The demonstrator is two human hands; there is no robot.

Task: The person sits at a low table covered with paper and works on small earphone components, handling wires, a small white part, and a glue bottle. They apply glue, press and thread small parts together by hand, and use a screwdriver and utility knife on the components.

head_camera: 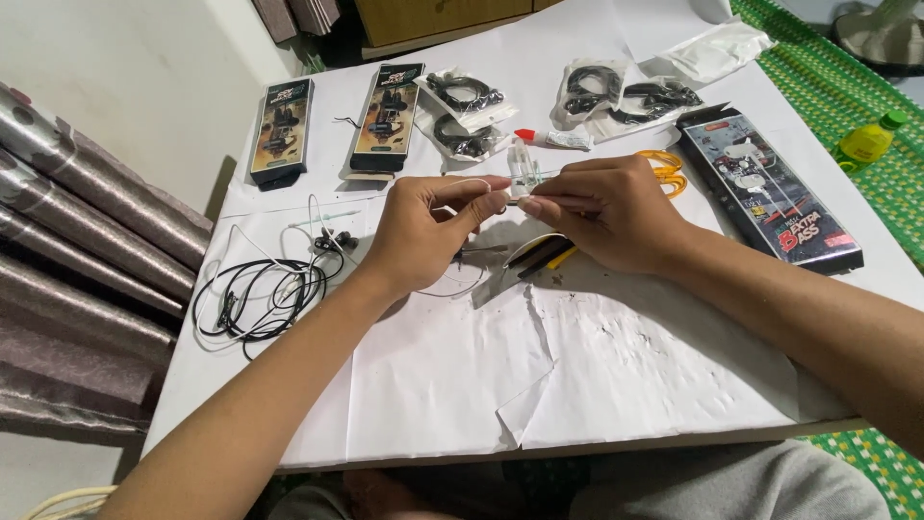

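My left hand [428,226] and my right hand [606,207] meet above the middle of the paper-covered table [433,385]. Between their fingertips they pinch a thin white cable [472,183] with a small clear part [525,169] at the joint. The left hand holds the cable's looped end; the right hand grips the end by the clear part. Below the hands lie dark and yellow-handled tools [544,255]. A coil of black and white earphone cable [260,294] lies left of my left wrist.
Two dark earphone boxes [281,130] [387,116] stand at the back left, a longer box [770,193] at the right. Clear bags of black earphones [467,101] [626,96], a glue tube [558,140] and orange scissors [666,169] lie behind. A yellow bottle [866,143] sits on the green mat.
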